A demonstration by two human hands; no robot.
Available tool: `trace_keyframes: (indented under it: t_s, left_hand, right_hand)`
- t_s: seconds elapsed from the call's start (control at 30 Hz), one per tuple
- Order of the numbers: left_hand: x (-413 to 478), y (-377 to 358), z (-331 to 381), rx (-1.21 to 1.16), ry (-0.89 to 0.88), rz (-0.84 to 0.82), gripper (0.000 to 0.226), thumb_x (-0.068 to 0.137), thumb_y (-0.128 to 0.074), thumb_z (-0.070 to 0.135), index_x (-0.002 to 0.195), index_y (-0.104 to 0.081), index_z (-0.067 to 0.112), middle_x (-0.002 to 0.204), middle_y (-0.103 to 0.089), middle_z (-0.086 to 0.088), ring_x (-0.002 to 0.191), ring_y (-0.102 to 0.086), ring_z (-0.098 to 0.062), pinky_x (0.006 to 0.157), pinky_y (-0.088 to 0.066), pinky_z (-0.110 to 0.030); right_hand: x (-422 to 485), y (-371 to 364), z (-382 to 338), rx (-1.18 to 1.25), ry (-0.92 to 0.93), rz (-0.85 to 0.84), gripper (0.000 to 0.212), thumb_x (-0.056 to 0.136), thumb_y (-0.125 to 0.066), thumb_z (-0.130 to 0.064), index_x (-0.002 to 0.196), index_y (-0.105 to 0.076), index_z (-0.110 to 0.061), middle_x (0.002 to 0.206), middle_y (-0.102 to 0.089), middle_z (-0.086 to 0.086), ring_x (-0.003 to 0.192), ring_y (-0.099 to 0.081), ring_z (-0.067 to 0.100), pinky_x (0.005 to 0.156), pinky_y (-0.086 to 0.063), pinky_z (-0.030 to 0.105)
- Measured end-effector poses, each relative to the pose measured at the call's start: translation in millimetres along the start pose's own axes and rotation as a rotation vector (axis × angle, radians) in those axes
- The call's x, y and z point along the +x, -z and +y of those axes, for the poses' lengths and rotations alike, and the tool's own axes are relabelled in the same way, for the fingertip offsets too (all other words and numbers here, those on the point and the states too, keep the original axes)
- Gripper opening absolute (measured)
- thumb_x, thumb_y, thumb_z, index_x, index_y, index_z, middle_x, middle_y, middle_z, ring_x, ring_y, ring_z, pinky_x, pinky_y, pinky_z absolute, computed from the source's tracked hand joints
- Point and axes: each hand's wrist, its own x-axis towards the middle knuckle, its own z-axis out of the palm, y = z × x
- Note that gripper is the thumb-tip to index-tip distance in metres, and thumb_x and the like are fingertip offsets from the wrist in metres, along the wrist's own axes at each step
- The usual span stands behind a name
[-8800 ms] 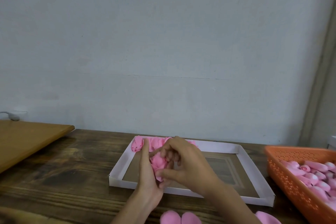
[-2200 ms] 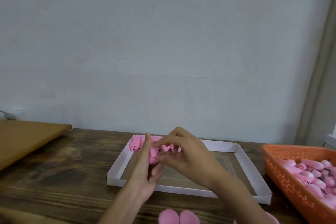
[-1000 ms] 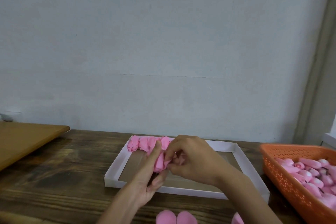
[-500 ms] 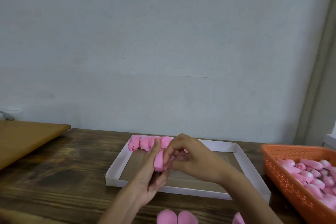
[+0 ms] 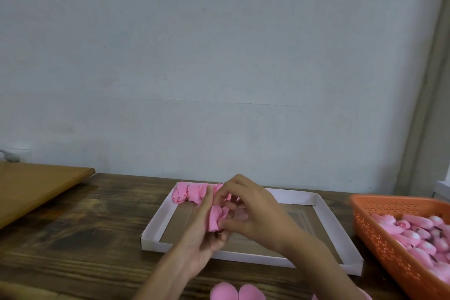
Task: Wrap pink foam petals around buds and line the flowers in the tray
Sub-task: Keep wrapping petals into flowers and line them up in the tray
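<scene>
A pink foam flower [image 5: 215, 219] sits between both hands above the white tray [image 5: 155, 224]. My left hand [image 5: 202, 234] holds it from the left with the thumb up along its side. My right hand [image 5: 253, 212] pinches and wraps the petal around it from the right. A short row of finished pink flowers [image 5: 188, 193] lies along the tray's far left corner, partly hidden behind my fingers. Loose pink petals [image 5: 233, 292] lie on the table at the near edge.
An orange perforated basket [image 5: 379, 243] holding several pink buds [image 5: 418, 231] stands to the right of the tray. A lighter wooden board [image 5: 36, 185] lies at the far left on the dark wooden table [image 5: 73, 238]. A grey wall rises behind.
Both hands have kept working the same flower over the tray; the fingers of my right hand have shifted around the petal and the flower sits slightly lower in my left hand.
</scene>
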Motion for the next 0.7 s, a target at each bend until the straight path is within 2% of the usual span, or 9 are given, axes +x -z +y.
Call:
trace_keyframes:
  t_s: [0.13, 0.23, 0.37, 0.5, 0.63, 0.7]
  left_hand:
    - [-0.3, 3.0, 1.1, -0.013, 0.017, -0.102, 0.063, 0.076, -0.058, 0.078, 0.085, -0.081, 0.02, 0.076, -0.066, -0.006, 0.038, -0.033, -0.008, 0.033, -0.018, -0.017]
    - [-0.2, 5.2, 2.0, -0.03, 0.033, -0.141, 0.062, 0.073, -0.061, 0.078, 0.086, -0.081, 0.021, 0.076, -0.065, -0.006, 0.041, -0.03, -0.008, 0.035, -0.019, -0.017]
    - [0.1, 5.3, 1.8, -0.063, 0.094, -0.107, 0.06, 0.069, -0.069, 0.073, 0.085, -0.08, 0.017, 0.079, -0.061, -0.006, 0.042, -0.03, -0.009, 0.034, -0.02, -0.017]
    - [0.2, 5.4, -1.2, -0.077, 0.117, -0.054, 0.061, 0.073, -0.067, 0.072, 0.078, -0.074, 0.012, 0.067, -0.042, -0.006, 0.037, -0.031, -0.009, 0.032, -0.018, -0.015]
    - [1.7, 7.8, -4.1, -0.087, 0.115, -0.069, 0.068, 0.075, -0.066, 0.073, 0.095, -0.073, 0.009, 0.07, -0.044, -0.008, 0.037, -0.032, -0.01, 0.033, -0.019, -0.014]
    - [3.1, 9.3, -4.3, -0.104, 0.114, -0.122, 0.069, 0.073, -0.065, 0.075, 0.098, -0.076, 0.011, 0.075, -0.043, -0.009, 0.04, -0.034, -0.01, 0.032, -0.023, -0.015]
  right_hand:
    - [-1.4, -0.3, 4.3, -0.073, 0.074, 0.016, 0.035, 0.08, -0.08, -0.03, 0.108, -0.062, -0.041, 0.102, -0.054, -0.02, 0.096, -0.053, 0.004, 0.077, -0.043, 0.016]
    - [-2.4, -0.2, 5.5, -0.057, 0.068, 0.023, 0.035, 0.083, -0.078, -0.028, 0.113, -0.067, -0.041, 0.106, -0.053, -0.021, 0.102, -0.055, 0.004, 0.083, -0.048, 0.019]
    - [-2.3, 1.3, 5.7, -0.045, 0.066, 0.027, 0.034, 0.082, -0.081, -0.028, 0.112, -0.07, -0.041, 0.106, -0.051, -0.02, 0.103, -0.053, 0.006, 0.081, -0.04, 0.012]
    - [-2.2, 5.6, 6.1, 0.025, 0.092, 0.007, 0.022, 0.082, -0.085, -0.031, 0.1, -0.076, -0.038, 0.109, -0.054, -0.019, 0.106, -0.056, 0.011, 0.084, -0.043, 0.017]
    - [-1.7, 5.3, 8.3, -0.001, 0.07, 0.006, 0.01, 0.082, -0.083, -0.034, 0.089, -0.076, -0.033, 0.105, -0.057, -0.021, 0.102, -0.057, 0.008, 0.08, -0.04, 0.016]
    - [-1.2, 5.4, 8.5, -0.038, 0.057, 0.011, 0.009, 0.082, -0.08, -0.036, 0.088, -0.075, -0.033, 0.103, -0.061, -0.019, 0.1, -0.058, 0.007, 0.079, -0.043, 0.02]
